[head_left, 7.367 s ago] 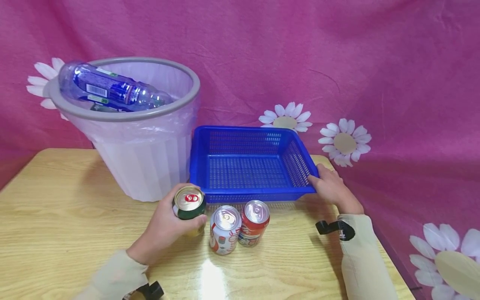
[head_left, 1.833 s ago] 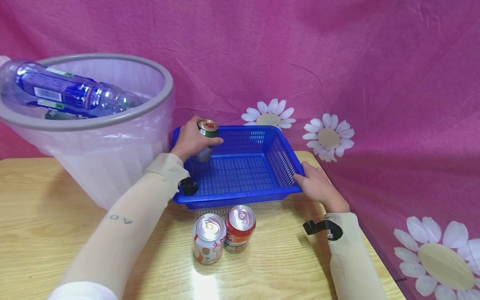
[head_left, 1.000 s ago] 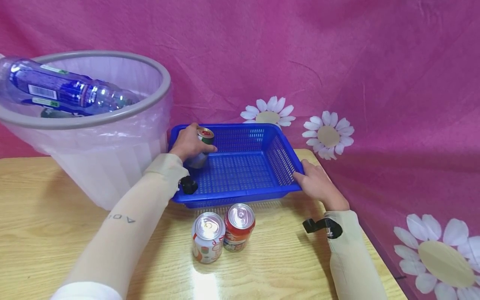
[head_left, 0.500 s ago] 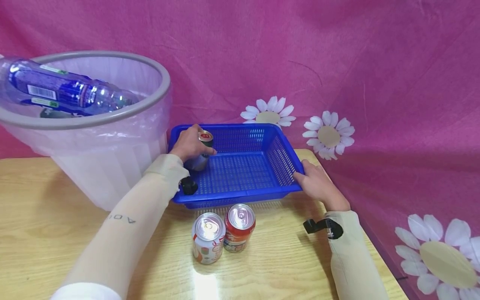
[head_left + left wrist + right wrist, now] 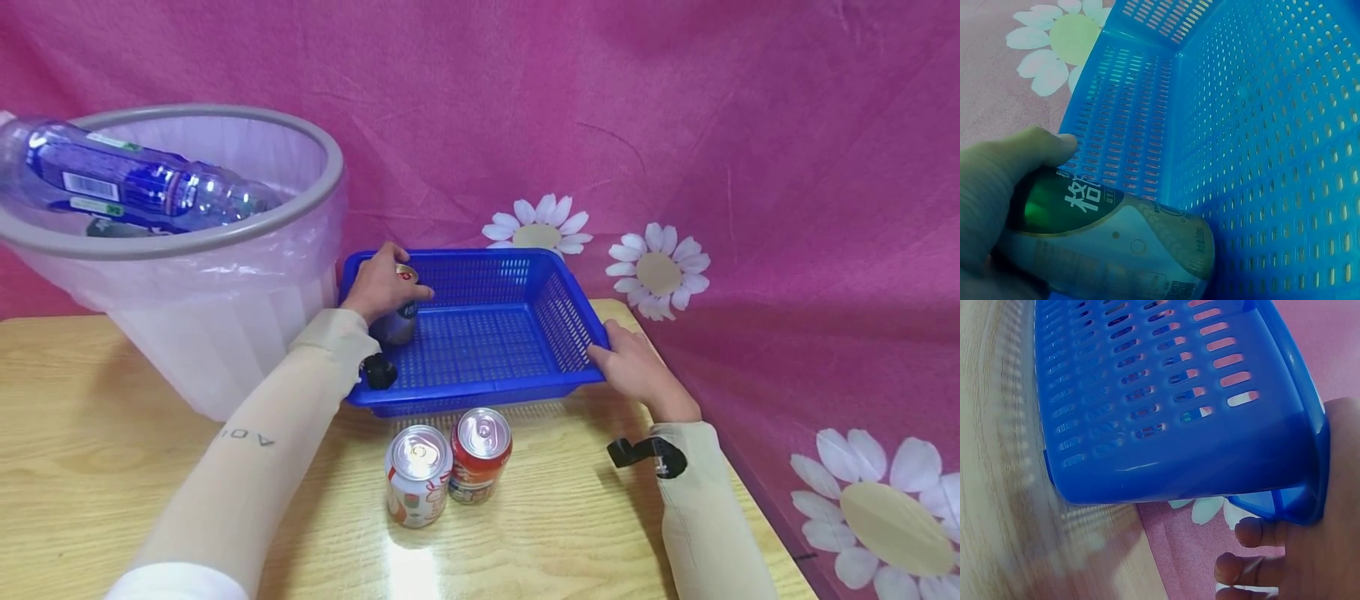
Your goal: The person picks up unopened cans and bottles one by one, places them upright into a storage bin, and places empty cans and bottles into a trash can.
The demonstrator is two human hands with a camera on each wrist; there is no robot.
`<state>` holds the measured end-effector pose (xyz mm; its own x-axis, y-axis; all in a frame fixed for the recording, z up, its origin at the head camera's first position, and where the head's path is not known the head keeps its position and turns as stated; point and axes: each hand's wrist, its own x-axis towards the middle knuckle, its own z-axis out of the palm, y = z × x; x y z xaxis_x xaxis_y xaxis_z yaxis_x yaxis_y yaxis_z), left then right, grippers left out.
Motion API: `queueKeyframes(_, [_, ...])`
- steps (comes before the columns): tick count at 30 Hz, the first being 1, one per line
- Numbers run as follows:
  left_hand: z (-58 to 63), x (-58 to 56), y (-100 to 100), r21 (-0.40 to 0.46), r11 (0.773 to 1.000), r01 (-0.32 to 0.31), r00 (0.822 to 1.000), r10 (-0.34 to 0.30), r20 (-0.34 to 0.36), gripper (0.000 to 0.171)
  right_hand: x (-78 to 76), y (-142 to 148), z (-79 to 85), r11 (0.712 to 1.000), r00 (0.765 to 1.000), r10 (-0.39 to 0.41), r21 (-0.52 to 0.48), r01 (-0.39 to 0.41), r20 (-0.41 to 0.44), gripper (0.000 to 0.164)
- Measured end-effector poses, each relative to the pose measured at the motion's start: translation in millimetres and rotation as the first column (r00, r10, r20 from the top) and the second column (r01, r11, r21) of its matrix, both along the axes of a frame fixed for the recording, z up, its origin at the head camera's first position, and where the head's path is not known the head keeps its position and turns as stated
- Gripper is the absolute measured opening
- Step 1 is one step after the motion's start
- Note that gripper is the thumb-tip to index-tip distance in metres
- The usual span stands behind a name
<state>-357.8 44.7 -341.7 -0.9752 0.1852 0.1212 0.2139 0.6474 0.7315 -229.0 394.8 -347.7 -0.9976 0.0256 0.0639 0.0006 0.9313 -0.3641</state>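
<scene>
Head view: left hand [image 5: 381, 289] has loosened wide, so the can [image 5: 401, 325] seems placed (right hand [image 5: 639, 367] holds the basket [image 5: 480, 388]).

The left hand [image 5: 381, 285] reaches forward, thumb [image 5: 1041, 147] spread and fingers [image 5: 392, 252] seemingly loose, while the right hand's [image 5: 637, 367] are curled.

Drink cans, three: green-and-silver can [image 5: 400, 327] left of centre, white can [image 5: 415, 492] and red can [image 5: 478, 467] at lower centre; blue basket [image 5: 480, 388], one, centre; bin [image 5: 217, 325], one, upper left, holding at least one bottle [image 5: 105, 171]; hands, two: left hand [image 5: 378, 287], right hand [image 5: 641, 371]; table [image 5: 67, 450], one; backdrop flowers [image 5: 657, 272], three plainly visible.
</scene>
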Motion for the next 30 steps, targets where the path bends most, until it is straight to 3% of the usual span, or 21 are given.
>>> queueKeyframes(7, [2.6, -1.7, 1, 0.085, 0.996, -0.039, 0.998, 0.042, -0.038, 0.056, 0.1, 0, 0.5, 1.0, 1.0, -0.007, -0.006, 0.007, 0.017, 0.026])
queueKeyframes(16, [5.9, 2.3, -2, 0.095, 0.994, -0.052, 0.998, 0.054, -0.025, 0.057, 0.1, 1, -1.0, 1.0, 1.0, -0.006, -0.008, 0.006, 0.02, 0.026])
queueKeyframes(22, [8.3, 2.9, -4, 0.111, 0.992, -0.062, 0.996, 0.069, -0.06, 0.057, 1.0, -1, -1.6, 1.0, 1.0, 0.002, -0.014, -0.002, 0.01, 0.026])
queueKeyframes(30, [21.4, 7.3, -2, 0.163, 0.986, -0.036, 0.994, 0.053, -0.101, 0.053, 2.5, 0, 1.9, 1.0, 1.0, 0.007, -0.007, -0.007, 0.008, 0.026])
